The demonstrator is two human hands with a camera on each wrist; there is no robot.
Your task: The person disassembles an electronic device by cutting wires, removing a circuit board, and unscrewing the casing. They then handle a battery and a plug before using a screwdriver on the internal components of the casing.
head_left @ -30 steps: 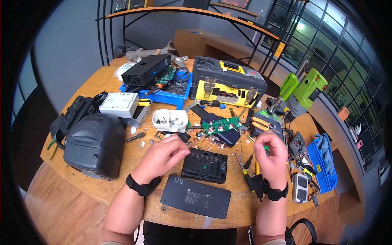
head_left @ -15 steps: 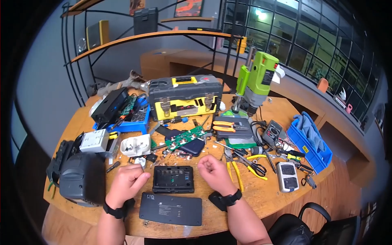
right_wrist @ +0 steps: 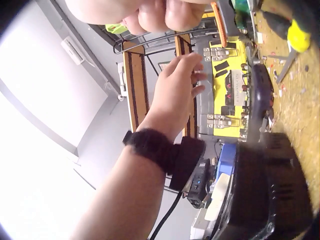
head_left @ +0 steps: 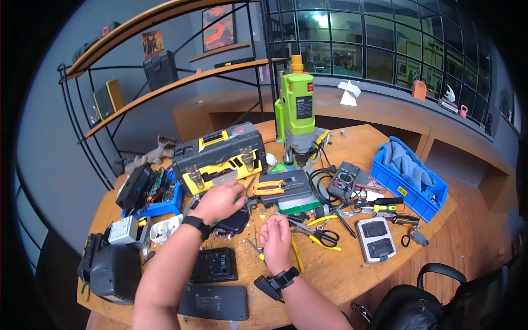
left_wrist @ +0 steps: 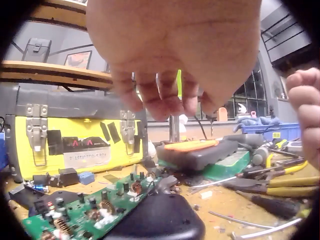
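Note:
My left hand (head_left: 220,204) is stretched forward over the middle of the table, its fingers loosely bent and holding nothing. Beneath it in the left wrist view lie a green circuit board (left_wrist: 102,207) and a rounded dark case (left_wrist: 160,220). Orange-handled pliers (head_left: 268,188) rest on a dark box just beyond. My right hand (head_left: 276,242), loosely curled and empty, hovers beside yellow-handled tools (head_left: 298,256). A black opened housing (head_left: 219,265) and a flat dark panel (head_left: 220,301) lie near the front edge, left of the right hand.
A yellow-and-black toolbox (head_left: 220,159) and a green drill press (head_left: 298,113) stand at the back. Toward the right are a multimeter (head_left: 344,179), a grey charger (head_left: 375,241) and a blue bin (head_left: 407,190). A bulky black case (head_left: 115,275) sits at the left.
The view has swung to the right. My left hand has moved forward, away from beside the black housing to above the circuit board. My right hand stays near the yellow-handled tools.

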